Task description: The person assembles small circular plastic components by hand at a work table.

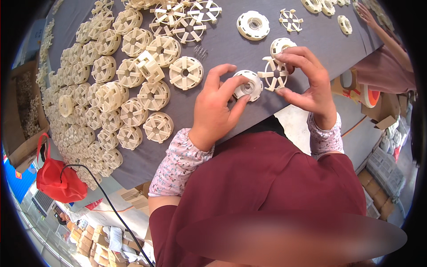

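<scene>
My left hand (pixel 215 107) is closed on the rim of a round cream plastic housing (pixel 254 92) near the table's front edge. A coiled metal spring (pixel 247 87) shows in the middle of that housing. Just to the right, my right hand (pixel 313 86) pinches a thin cream spoked ring (pixel 267 74) between thumb and fingers, tilted up beside the housing. Behind the ring lies another round housing (pixel 279 43), partly covered by my right fingertips. Farther back sit a housing with a spring in it (pixel 252 26) and a loose spoked ring (pixel 290 20).
Many assembled cream wheels (pixel 153 95) crowd the left of the grey-covered table (pixel 218 49). A loose spring (pixel 200 53) and spoked rings (pixel 189 30) lie farther back. A red bag (pixel 60 180) hangs at the left edge. Another person's hand (pixel 365 15) reaches in at the far right.
</scene>
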`<move>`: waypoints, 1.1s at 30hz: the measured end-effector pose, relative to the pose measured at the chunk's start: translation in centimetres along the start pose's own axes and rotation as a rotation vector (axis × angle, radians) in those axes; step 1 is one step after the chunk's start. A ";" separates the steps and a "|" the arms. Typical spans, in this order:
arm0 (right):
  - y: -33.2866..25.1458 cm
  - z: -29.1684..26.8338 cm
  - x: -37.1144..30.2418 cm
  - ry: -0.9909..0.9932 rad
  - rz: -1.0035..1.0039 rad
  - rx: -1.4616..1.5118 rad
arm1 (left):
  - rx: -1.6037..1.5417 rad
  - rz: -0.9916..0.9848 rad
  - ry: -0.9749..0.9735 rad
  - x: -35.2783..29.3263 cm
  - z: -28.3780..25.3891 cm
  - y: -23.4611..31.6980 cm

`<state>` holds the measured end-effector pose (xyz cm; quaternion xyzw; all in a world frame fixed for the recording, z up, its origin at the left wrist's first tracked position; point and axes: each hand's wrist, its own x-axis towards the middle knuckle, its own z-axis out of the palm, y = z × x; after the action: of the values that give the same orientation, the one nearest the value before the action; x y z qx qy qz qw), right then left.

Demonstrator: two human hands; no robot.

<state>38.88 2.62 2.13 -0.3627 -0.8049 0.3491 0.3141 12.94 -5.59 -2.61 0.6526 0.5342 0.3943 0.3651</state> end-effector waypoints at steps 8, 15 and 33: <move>0.0 0.6 0.1 -0.023 0.023 -0.020 | -0.016 0.022 -0.012 0.4 0.0 0.8; 0.2 0.5 -0.1 -0.026 0.025 -0.017 | 0.041 0.099 0.005 0.3 0.2 0.1; -1.1 0.9 2.4 -0.432 -0.064 -0.069 | -0.218 -0.131 0.028 -1.2 -0.4 0.9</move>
<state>36.48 3.73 3.08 -0.2640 -0.8761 0.3810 0.1327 12.83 -6.93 -1.79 0.5672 0.5348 0.4341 0.4514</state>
